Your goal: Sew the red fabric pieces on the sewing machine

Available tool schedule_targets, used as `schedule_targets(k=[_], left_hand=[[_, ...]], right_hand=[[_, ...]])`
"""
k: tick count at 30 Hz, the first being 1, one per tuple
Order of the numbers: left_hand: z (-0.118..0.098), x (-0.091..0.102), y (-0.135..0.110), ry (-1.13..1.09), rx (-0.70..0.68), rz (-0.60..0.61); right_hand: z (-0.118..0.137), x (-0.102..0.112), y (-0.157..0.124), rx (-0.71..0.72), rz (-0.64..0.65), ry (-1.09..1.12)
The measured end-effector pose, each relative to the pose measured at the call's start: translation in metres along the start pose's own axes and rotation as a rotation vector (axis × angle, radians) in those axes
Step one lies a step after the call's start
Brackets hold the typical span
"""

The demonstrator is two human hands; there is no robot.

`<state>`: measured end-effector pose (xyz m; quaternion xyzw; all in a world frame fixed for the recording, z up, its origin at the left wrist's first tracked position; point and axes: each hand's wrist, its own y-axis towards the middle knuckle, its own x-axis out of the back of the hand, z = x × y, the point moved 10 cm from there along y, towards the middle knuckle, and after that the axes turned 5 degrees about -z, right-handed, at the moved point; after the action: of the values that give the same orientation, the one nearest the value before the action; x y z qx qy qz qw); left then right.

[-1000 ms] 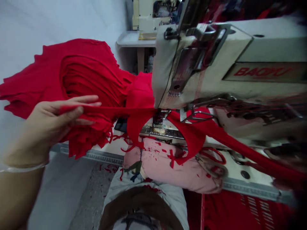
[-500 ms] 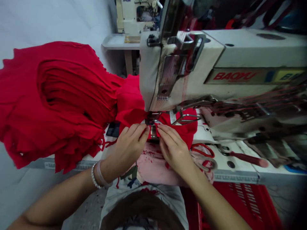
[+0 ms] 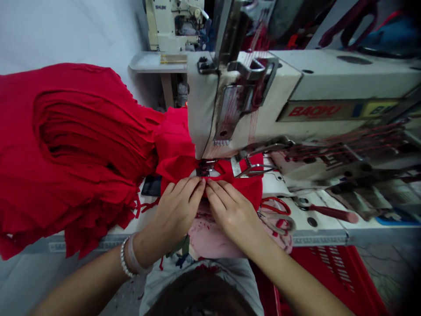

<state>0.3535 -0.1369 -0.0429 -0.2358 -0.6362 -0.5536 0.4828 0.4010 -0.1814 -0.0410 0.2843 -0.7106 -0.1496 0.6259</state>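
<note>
I have the red knit fabric (image 3: pixel 235 188) feeding under the presser foot (image 3: pixel 206 168) of the BAOYU sewing machine (image 3: pixel 263 83), above the bench's near edge. The left hand (image 3: pixel 174 215) and right hand (image 3: pixel 232 215) have their fingers closed, pinching the cloth just before the foot. Fingertips this close risk being stitched, and the heavy bunched fabric (image 3: pixel 75 140) on the left could drag the seam off line.

Bright red knit fabric (image 3: pixel 176 147), heavily gathered; its near edge pinched under the left hand (image 3: pixel 176 215) and right hand (image 3: pixel 232 215), fingertips nearly meeting.
</note>
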Motion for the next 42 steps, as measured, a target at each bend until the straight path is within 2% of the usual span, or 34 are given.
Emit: schedule_targets(k=[7, 23, 32, 38, 42], left_hand=[[0.004, -0.008, -0.005, -0.008, 0.000, 0.030], [0.003, -0.004, 0.003, 0.001, -0.028, -0.001], [0.002, 0.001, 0.008, -0.010, -0.044, -0.021], [0.007, 0.002, 0.008, -0.089, -0.080, -0.043], [0.011, 0.005, 0.012, -0.117, -0.099, -0.068]], right_hand=[[-0.004, 0.007, 0.001, -0.026, -0.055, 0.019], [-0.009, 0.004, 0.002, -0.015, -0.044, 0.013], [-0.017, -0.005, 0.009, -0.095, -0.041, 0.019], [-0.028, -0.007, 0.008, -0.177, -0.116, 0.199], [-0.038, -0.013, 0.006, -0.266, -0.115, 0.331]])
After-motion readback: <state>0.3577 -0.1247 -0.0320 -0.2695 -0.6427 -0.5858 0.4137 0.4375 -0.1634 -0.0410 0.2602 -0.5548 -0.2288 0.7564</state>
